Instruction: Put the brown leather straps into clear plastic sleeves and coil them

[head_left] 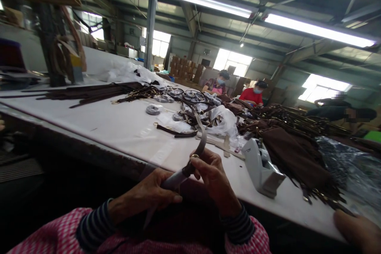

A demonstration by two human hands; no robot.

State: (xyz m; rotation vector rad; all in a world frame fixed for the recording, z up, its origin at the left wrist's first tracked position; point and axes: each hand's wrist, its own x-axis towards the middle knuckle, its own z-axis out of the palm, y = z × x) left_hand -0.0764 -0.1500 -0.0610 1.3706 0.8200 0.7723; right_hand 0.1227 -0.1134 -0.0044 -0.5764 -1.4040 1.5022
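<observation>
A long strap [202, 139], brown-grey with a pale grey section at its near end, is between my hands at the table's front edge. My left hand [145, 192] is closed round the pale section, thumb along it. With finger and thumb, my right hand [212, 174] pinches the strap beside a brass-coloured ring [194, 157]. Beyond the ring, the strap arches up and back over the table. A thin pale strip hangs below my left hand; what it belongs to is unclear.
On the white table [119, 125] lie coiled grey straps [152, 110], dark brown straps [98, 92], and clear plastic [223, 121]. A tape dispenser [262, 168] stands right of my hands, near brown fabric pieces [293, 151]. Another person's hand [357, 228] is at lower right; people sit across the table.
</observation>
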